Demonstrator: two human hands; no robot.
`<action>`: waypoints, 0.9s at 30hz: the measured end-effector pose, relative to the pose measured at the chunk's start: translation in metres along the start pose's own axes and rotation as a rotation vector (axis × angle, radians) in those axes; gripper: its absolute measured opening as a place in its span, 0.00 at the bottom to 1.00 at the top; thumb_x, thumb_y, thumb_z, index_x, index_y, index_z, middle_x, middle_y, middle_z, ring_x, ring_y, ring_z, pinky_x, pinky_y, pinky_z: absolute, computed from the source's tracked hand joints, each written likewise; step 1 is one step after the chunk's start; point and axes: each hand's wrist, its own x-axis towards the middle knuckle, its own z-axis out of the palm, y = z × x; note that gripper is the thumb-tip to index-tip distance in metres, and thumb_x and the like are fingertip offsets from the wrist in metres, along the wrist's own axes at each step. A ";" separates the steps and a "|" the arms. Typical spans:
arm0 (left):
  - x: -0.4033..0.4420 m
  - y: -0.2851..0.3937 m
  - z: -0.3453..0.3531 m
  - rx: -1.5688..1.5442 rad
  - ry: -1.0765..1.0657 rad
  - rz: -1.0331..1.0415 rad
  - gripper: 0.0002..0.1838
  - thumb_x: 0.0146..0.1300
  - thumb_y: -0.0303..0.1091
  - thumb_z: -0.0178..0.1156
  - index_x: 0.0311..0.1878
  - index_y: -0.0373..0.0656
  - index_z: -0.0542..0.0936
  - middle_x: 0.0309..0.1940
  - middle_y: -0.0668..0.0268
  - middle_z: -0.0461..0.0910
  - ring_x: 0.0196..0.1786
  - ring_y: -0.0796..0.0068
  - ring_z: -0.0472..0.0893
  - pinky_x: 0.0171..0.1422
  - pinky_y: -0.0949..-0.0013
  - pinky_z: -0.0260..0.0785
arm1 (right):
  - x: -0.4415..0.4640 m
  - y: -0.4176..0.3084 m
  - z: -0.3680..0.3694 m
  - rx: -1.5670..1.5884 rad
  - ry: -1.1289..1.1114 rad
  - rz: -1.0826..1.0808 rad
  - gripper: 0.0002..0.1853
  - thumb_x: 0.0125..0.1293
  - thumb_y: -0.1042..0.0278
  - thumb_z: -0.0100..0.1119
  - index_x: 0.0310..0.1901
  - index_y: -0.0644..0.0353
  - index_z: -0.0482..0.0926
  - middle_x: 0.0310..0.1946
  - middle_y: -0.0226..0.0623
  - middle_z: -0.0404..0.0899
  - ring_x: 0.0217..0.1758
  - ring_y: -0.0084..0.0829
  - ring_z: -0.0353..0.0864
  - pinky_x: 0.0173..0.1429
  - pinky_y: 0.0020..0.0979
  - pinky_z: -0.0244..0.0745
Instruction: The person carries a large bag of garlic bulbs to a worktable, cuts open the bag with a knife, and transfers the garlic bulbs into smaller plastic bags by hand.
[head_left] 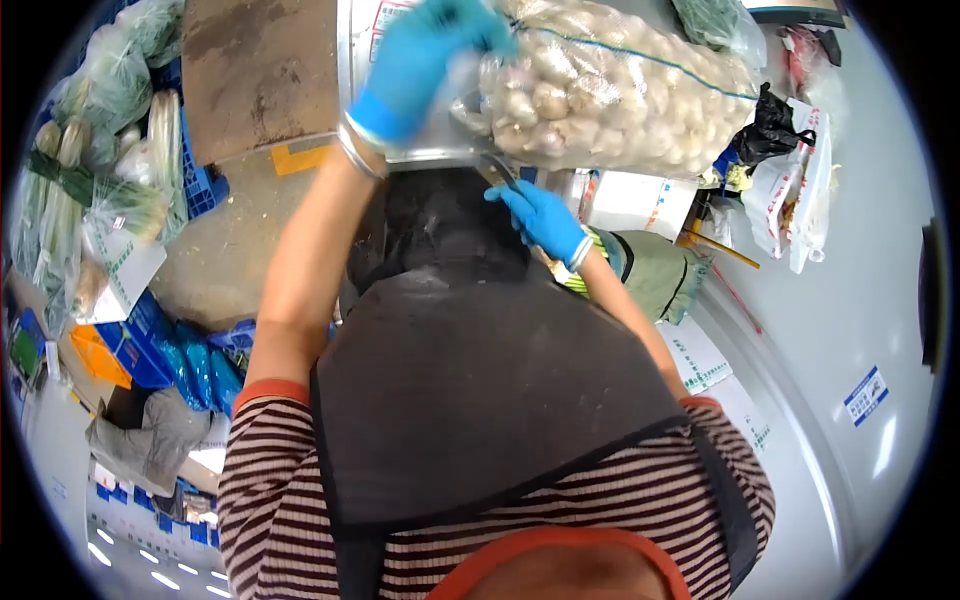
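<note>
My left hand [425,65], in a blue glove, is raised over the left end of a large clear sack of garlic bulbs [620,95]. Its fingers are smeared by motion, so whether they grip the sack's edge is unclear. Lower and to the right, my right hand [545,222], also gloved in blue, is closed round the dark handle of a knife [500,172]. The narrow blade points up and left toward the metal work surface [430,156], just below the sack. A blue cord line runs along the sack's upper side.
A stained brown board [262,75] lies at upper left. Beyond it, bagged leeks and greens [115,150] sit by blue crates [140,340]. A black plastic bag [770,125] and a white bag [795,190] are at right. A green-grey sack [655,265] stands below my right hand.
</note>
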 end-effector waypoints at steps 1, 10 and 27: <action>0.009 0.009 -0.009 0.108 0.063 -0.006 0.11 0.67 0.35 0.56 0.35 0.36 0.81 0.31 0.65 0.83 0.34 0.78 0.81 0.44 0.73 0.73 | 0.000 -0.010 -0.001 -0.035 -0.026 0.062 0.16 0.73 0.56 0.48 0.51 0.55 0.79 0.24 0.35 0.76 0.23 0.27 0.76 0.28 0.30 0.72; -0.044 -0.126 -0.038 0.805 -0.306 -0.427 0.25 0.63 0.37 0.57 0.59 0.34 0.70 0.43 0.51 0.82 0.33 0.68 0.84 0.40 0.65 0.77 | -0.005 0.026 0.009 -0.244 0.143 -0.131 0.16 0.68 0.68 0.50 0.55 0.59 0.75 0.45 0.49 0.81 0.45 0.45 0.82 0.48 0.36 0.75; -0.055 -0.171 -0.068 0.995 -0.539 -0.286 0.14 0.67 0.40 0.53 0.45 0.41 0.81 0.31 0.54 0.83 0.28 0.61 0.83 0.39 0.61 0.75 | 0.086 0.009 0.082 -0.566 0.746 -0.048 0.13 0.71 0.61 0.44 0.48 0.62 0.69 0.44 0.59 0.77 0.45 0.59 0.77 0.49 0.52 0.72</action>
